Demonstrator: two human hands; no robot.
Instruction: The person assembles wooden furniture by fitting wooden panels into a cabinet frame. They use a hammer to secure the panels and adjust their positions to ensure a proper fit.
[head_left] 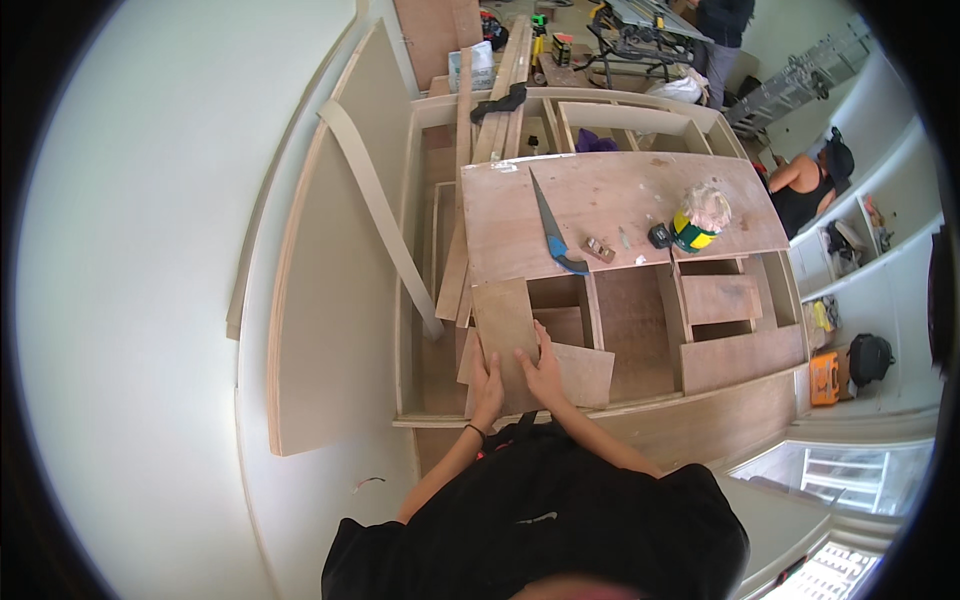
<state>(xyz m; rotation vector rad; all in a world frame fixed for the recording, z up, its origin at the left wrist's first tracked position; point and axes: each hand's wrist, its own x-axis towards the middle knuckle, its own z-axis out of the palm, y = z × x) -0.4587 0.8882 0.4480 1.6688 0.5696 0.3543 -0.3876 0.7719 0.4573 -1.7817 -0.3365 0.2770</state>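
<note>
Between my two hands is a brown rectangular wooden board [505,325], its far end meeting the near edge of the plywood sheet [620,180]. My left hand [487,385] grips the board's left edge, thumb on its face. On the opposite edge, my right hand [543,368] grips it the same way. A hand saw [550,228] with a blue and black handle lies on the plywood sheet just beyond. To the saw's right sits a small wooden hand plane [600,249]. Farther right are a black tape measure [660,236] and a green and yellow tub [692,232] topped with crumpled clear plastic.
Beneath the sheet is a large wooden frame [632,325] with open compartments. Large panels [345,260] lean on the left wall, with a narrow strip [375,205] across them. Long planks [505,85] lie beyond. A person [800,195] works at the right; another stands far back.
</note>
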